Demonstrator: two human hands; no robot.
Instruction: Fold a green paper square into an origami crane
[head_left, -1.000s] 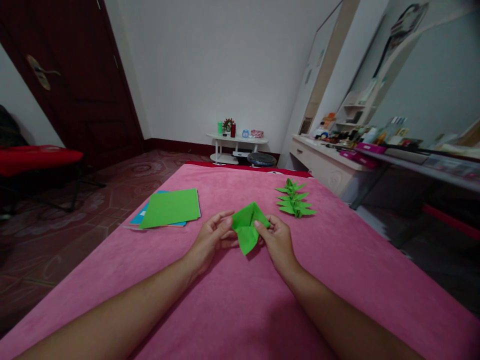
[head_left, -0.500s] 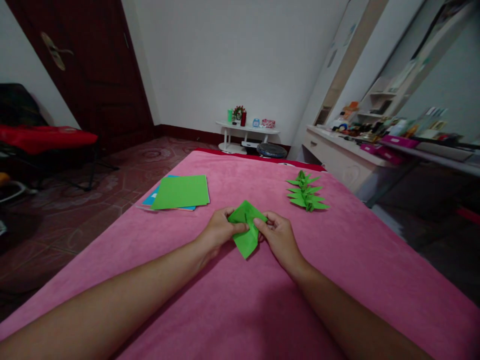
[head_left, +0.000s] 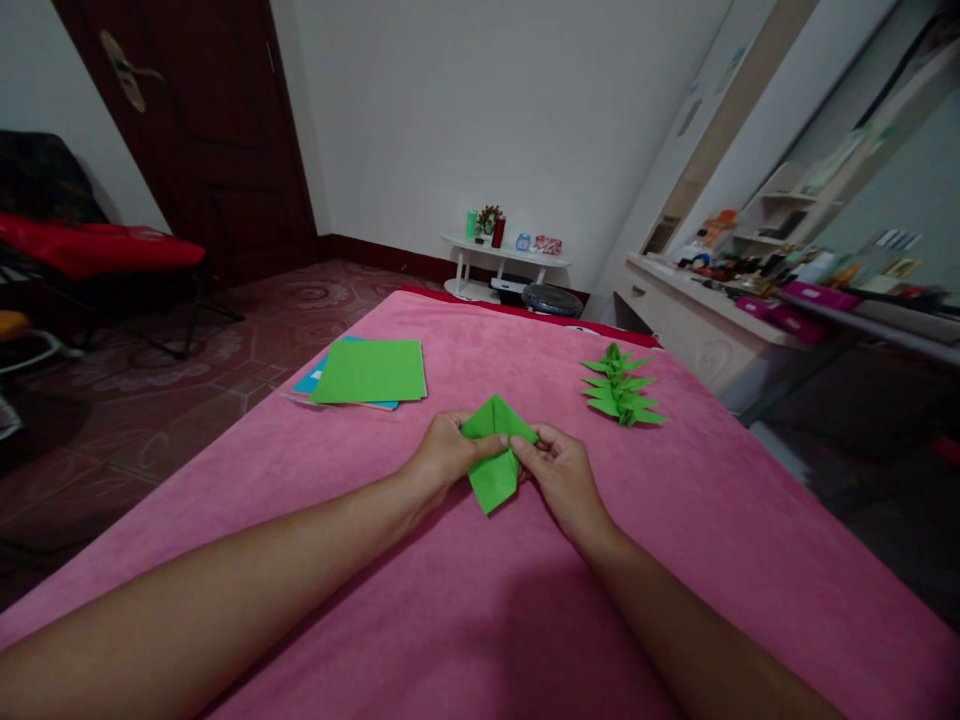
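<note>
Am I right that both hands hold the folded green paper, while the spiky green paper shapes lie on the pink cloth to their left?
Not left: the head view shows the spiky green paper shapes on the pink cloth, right of the left hand and right hand, which hold the folded green paper.

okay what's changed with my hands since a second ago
The thumb of your left hand moved right, from the left edge of the held green paper onto its middle. Neither hand let go. Your right hand kept its grip, and the paper stack and folded green pieces stayed on the pink cover.
</note>
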